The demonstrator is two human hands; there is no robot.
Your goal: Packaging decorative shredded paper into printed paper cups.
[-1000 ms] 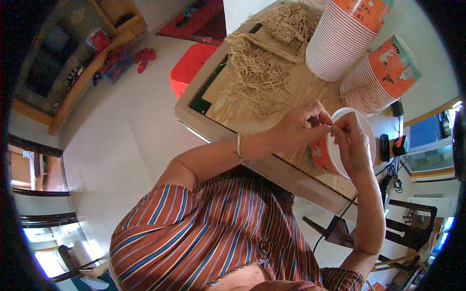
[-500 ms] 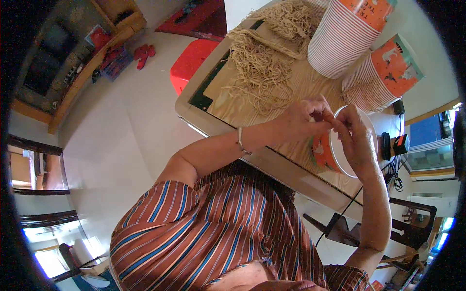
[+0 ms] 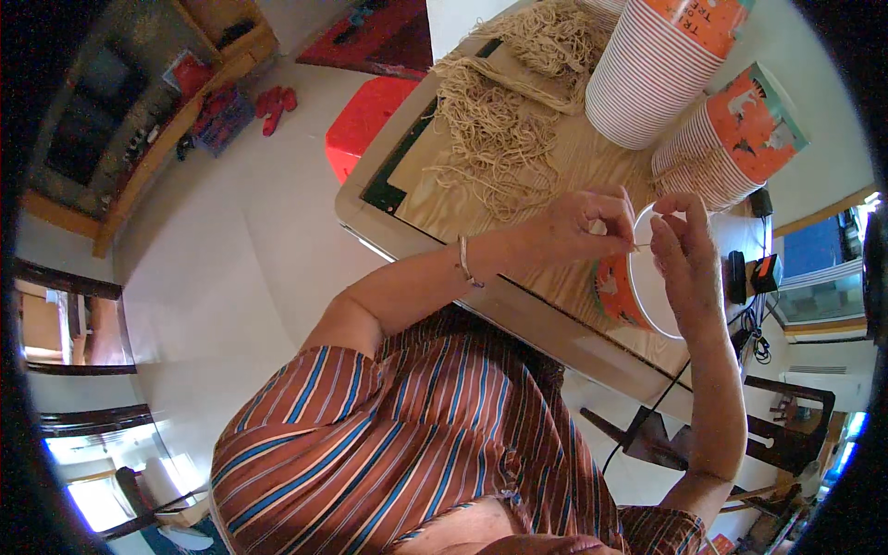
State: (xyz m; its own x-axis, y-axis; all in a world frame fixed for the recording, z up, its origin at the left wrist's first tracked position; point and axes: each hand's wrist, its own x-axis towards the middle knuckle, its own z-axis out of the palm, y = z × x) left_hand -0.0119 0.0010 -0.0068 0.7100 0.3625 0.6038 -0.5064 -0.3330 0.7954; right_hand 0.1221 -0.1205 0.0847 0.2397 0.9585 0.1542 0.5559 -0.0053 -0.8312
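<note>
An orange paper tub (image 3: 618, 294) with a white rim and white inside lies tipped at the table's near right edge, its mouth toward my right hand. My left hand (image 3: 597, 225) is at the tub's upper rim, thumb and finger pinched on a thin end of tan cord (image 3: 638, 247). Just right of it, my right hand (image 3: 689, 268) hovers over the tub's mouth. Its fingers are bent but apart, and nothing shows in them. Loose tan cord (image 3: 495, 129) lies in a tangled heap beyond my left hand.
A tall stack of nested paper tubs (image 3: 647, 79) stands at the back, with a shorter stack (image 3: 717, 153) beside it. A red stool (image 3: 365, 125) is at the table's left. Black cables and a small box (image 3: 766, 275) sit at the right.
My right hand's fingers have parted from my left fingertips and spread slightly. A short cord end now shows at my left hand's pinch. The tub stays put.
</note>
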